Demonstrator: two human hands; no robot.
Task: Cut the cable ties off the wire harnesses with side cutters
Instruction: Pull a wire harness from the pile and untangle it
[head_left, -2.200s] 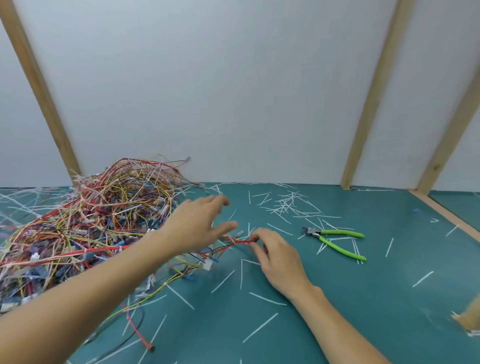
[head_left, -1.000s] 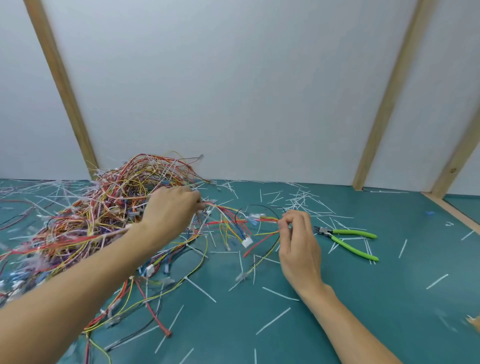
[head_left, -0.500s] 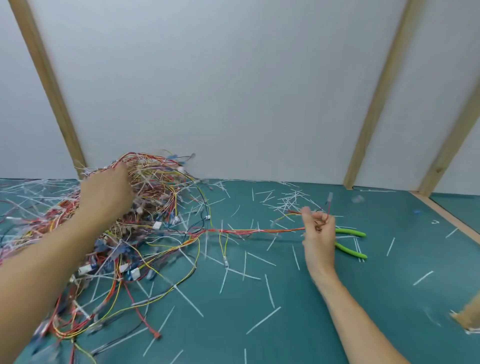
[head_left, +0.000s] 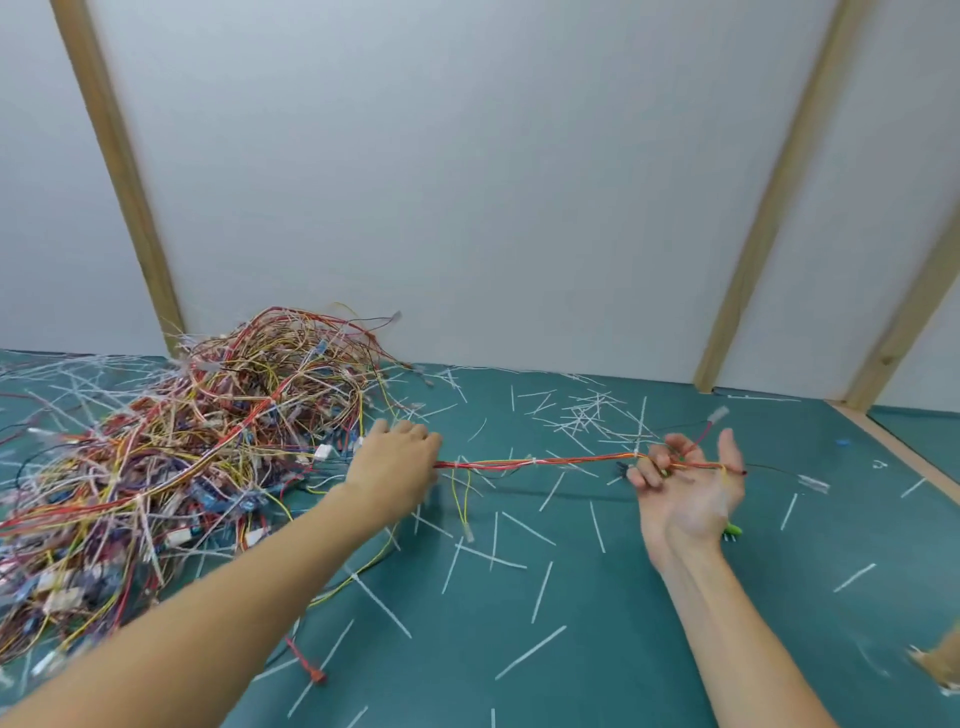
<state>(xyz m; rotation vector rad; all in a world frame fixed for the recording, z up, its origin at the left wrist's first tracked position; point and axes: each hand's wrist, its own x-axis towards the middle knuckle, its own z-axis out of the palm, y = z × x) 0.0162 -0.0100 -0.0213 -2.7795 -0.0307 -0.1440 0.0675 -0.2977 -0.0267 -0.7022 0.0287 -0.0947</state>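
A red, orange and yellow wire harness (head_left: 540, 461) stretches taut above the green mat between my two hands. My left hand (head_left: 397, 462) grips its left end, palm down, just right of the big tangled wire pile (head_left: 197, 441). My right hand (head_left: 688, 486) is palm up with the fingers curled round the right end; a white connector (head_left: 718, 414) sticks up behind it. A white cable tie (head_left: 531, 460) wraps the harness near its middle. The green-handled side cutters (head_left: 731, 530) lie on the mat, almost wholly hidden under my right hand.
Several cut white cable-tie pieces (head_left: 582, 415) litter the green mat (head_left: 597, 649). A white wall with wooden battens (head_left: 758, 208) closes the back. A wooden strip (head_left: 904, 457) borders the mat at right. A red cable tie (head_left: 306, 665) lies near my left forearm.
My right hand pulled the harness out to the right and turned palm up over the cutters. My left hand left the pile top and now grips the harness's left end.
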